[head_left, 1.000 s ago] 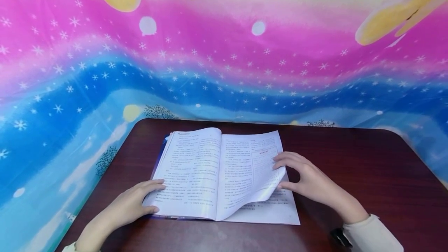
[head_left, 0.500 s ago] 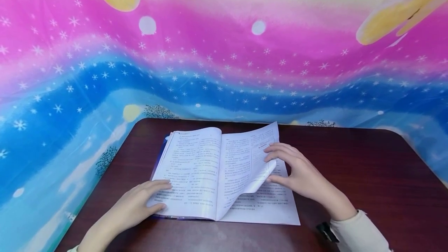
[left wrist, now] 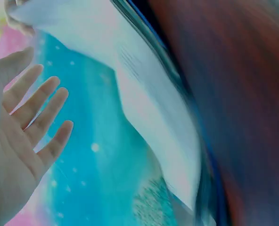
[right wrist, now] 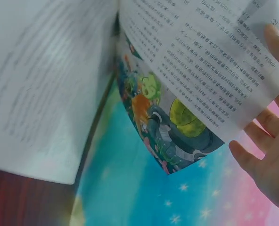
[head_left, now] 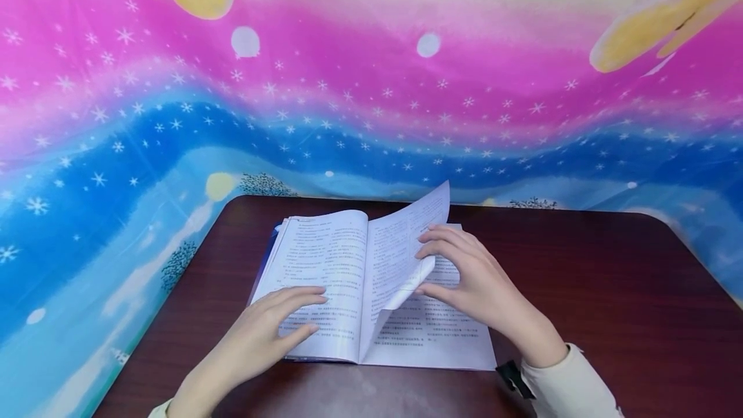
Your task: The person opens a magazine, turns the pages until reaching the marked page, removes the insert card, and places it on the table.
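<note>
An open magazine (head_left: 322, 250) with printed text lies on the dark table. Between thumb and fingers, my right hand (head_left: 484, 286) pinches the outer edge of a right-hand page (head_left: 391, 240), which is lifted and curled over. In the right wrist view, a colourful illustrated page (right wrist: 177, 127) shows beneath the lifted text page (right wrist: 215, 56). My left hand (head_left: 261, 328) hovers over the lower part of the left page, its fingers spread. The left wrist view has that hand (left wrist: 21, 136) with extended fingers, apart from the paper.
The reddish-brown table (head_left: 598, 289) extends to both sides of the magazine. Behind it hangs a pink and blue cloth (head_left: 371, 108) with snowflakes. A black item (head_left: 513, 379) is at the right cuff.
My right hand has moved left and slightly up, lifting the page and exposing more of the sheet beneath. The left hand has left the magazine's left edge and moved right over the page.
</note>
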The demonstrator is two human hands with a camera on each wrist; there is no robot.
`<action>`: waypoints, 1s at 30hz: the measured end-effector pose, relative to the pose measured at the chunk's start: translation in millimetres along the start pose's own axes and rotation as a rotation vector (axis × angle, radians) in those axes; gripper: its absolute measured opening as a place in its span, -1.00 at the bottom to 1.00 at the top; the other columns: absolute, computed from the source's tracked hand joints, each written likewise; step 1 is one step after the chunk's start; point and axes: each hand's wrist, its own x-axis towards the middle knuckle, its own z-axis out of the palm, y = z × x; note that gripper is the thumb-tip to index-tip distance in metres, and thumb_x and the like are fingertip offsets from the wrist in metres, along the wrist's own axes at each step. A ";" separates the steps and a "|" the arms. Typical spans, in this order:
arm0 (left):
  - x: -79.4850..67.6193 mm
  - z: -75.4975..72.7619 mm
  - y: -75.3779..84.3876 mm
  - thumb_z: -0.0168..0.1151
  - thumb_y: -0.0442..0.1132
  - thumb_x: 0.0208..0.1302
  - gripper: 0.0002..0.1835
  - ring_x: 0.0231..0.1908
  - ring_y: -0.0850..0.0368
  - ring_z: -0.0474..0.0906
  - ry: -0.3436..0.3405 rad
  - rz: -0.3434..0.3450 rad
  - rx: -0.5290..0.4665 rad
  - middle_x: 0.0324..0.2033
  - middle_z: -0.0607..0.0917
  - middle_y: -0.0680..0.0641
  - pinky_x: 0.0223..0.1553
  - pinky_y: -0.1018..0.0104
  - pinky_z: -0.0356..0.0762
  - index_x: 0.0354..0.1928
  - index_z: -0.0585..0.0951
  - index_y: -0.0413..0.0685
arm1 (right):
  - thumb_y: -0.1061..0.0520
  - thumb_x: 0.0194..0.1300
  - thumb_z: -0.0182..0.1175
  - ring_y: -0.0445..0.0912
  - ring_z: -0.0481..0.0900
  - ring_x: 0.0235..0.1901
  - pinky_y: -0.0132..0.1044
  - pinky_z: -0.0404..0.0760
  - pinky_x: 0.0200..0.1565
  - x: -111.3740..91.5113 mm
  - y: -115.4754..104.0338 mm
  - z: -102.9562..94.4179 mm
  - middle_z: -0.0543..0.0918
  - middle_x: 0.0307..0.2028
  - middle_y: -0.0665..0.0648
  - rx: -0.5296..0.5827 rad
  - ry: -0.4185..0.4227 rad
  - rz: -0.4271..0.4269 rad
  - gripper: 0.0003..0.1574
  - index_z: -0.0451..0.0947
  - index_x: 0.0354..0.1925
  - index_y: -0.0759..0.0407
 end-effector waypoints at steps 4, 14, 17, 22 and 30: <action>10.1 6.3 12.2 0.45 -0.13 0.19 -0.62 0.09 0.25 0.57 0.131 0.096 -0.027 0.07 0.64 0.25 0.07 0.11 0.56 0.07 0.68 0.17 | 0.04 -0.17 0.66 0.03 0.35 0.32 0.12 0.22 0.33 6.5 -8.8 0.7 0.59 0.12 0.02 -0.020 0.023 -0.023 -0.38 0.61 -0.11 -0.01; 32.4 15.3 39.4 0.41 -0.11 0.24 -0.45 0.05 0.20 0.59 0.182 0.192 -0.146 0.12 0.62 0.13 -0.01 0.14 0.60 0.27 0.52 0.14 | -0.03 -0.15 0.65 -0.02 0.30 0.35 0.11 0.25 0.33 22.8 -29.3 2.7 0.59 0.05 -0.01 0.003 0.021 -0.032 -0.42 0.61 -0.15 0.01; 37.4 16.2 46.2 0.36 -0.04 0.30 -0.40 -0.01 0.19 0.60 0.196 0.226 -0.177 0.15 0.60 0.08 -0.06 0.17 0.62 0.35 0.44 0.08 | -0.06 -0.14 0.64 -0.02 0.30 0.34 0.03 0.27 0.34 28.6 -34.9 3.9 0.59 0.04 -0.01 0.009 0.014 -0.051 -0.42 0.62 -0.15 0.02; 43.8 17.1 52.7 0.30 0.00 0.35 -0.41 0.04 0.15 0.60 0.233 0.301 -0.200 0.17 0.59 0.02 -0.01 0.19 0.61 0.34 0.45 -0.01 | -0.11 -0.12 0.63 -0.01 0.30 0.35 0.02 0.28 0.34 35.3 -41.3 5.9 0.59 0.04 0.02 0.017 0.006 -0.082 -0.41 0.62 -0.14 0.03; 46.7 17.0 54.1 0.47 -0.35 0.13 -0.34 0.13 0.07 0.58 0.258 0.373 -0.182 0.20 0.59 -0.04 0.12 0.27 0.53 0.30 0.49 -0.04 | -0.14 -0.09 0.60 -0.01 0.24 0.38 0.04 0.26 0.35 37.1 -44.7 6.7 0.57 0.10 0.06 0.030 -0.003 -0.093 -0.41 0.62 -0.12 0.01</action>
